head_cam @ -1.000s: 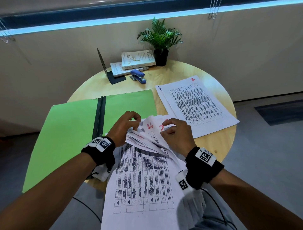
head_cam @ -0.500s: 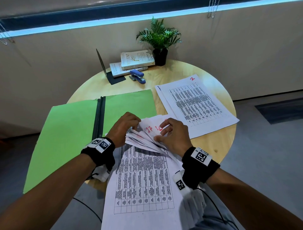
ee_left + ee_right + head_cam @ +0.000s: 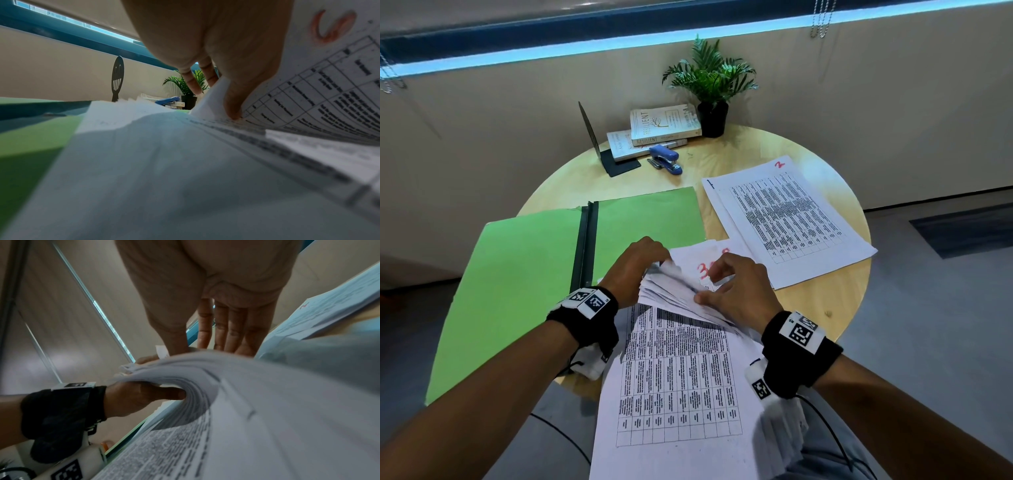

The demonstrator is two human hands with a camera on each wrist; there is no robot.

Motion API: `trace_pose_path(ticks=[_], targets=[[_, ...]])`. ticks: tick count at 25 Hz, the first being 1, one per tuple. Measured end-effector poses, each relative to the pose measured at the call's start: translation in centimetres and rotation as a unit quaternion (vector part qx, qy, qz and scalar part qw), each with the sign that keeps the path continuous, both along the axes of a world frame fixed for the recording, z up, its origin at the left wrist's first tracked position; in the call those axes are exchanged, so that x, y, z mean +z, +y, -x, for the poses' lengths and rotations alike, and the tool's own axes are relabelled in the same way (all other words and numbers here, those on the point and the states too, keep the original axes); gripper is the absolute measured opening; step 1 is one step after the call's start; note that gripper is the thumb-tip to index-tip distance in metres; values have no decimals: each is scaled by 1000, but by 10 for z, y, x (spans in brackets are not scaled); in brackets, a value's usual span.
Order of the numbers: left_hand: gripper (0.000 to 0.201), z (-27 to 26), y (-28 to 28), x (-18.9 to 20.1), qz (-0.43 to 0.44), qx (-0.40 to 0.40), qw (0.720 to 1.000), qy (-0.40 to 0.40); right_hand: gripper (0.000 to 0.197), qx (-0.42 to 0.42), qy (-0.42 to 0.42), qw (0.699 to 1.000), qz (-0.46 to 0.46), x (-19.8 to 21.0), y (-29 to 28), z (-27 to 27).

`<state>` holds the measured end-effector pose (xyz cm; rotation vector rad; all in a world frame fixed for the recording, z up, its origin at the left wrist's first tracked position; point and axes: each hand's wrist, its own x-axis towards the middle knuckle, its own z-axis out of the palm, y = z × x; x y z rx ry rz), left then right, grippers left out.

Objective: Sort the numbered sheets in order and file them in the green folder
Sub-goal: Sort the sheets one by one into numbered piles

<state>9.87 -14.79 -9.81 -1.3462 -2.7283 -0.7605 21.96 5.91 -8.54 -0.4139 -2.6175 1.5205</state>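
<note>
A stack of printed sheets [image 3: 674, 370] lies at the table's near edge and hangs over it. My left hand [image 3: 635, 270] grips the bent-back upper corners of several sheets, thumb [image 3: 232, 104] tucked under them. My right hand [image 3: 736, 291] is beside it on the fanned corners, thumb and fingers pinching sheet edges [image 3: 162, 353]. An exposed sheet [image 3: 702, 270] shows a red number that starts with 3. The open green folder [image 3: 517, 274] lies to the left with a dark spine clip [image 3: 585, 246]. A separate pile [image 3: 784, 219], topped by a sheet marked 2, lies to the right.
At the back of the round wooden table [image 3: 822, 308] are two books [image 3: 661, 126], a blue stapler [image 3: 666, 159], a black bookend [image 3: 602, 147] and a potted plant [image 3: 710, 82]. The floor drops away beyond the right edge.
More sheet corners have been leafed back: the exposed red number went from 26 to 27 to one starting with 3. My right hand shifted slightly along the corners. The left hand stayed put.
</note>
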Motion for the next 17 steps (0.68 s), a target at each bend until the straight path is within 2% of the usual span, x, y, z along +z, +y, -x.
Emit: trace_pose_path(ticks=[2, 5, 9, 13, 17], targets=[[67, 3, -1, 1, 14, -31, 999, 2, 60, 3, -4, 1000, -6, 2, 0, -4], [68, 3, 2, 0, 8, -13, 1000, 9, 75, -14, -28, 999, -10, 6, 1, -7], [62, -1, -1, 0, 8, -6, 1000, 6, 69, -27, -50, 998, -12, 3, 4, -5], [60, -1, -2, -2, 1, 6, 1000, -6, 57, -38, -24, 999, -9, 3, 5, -6], [60, 1, -2, -3, -7, -3, 1000, -9, 76, -31, -52, 998, -21, -2, 6, -4]])
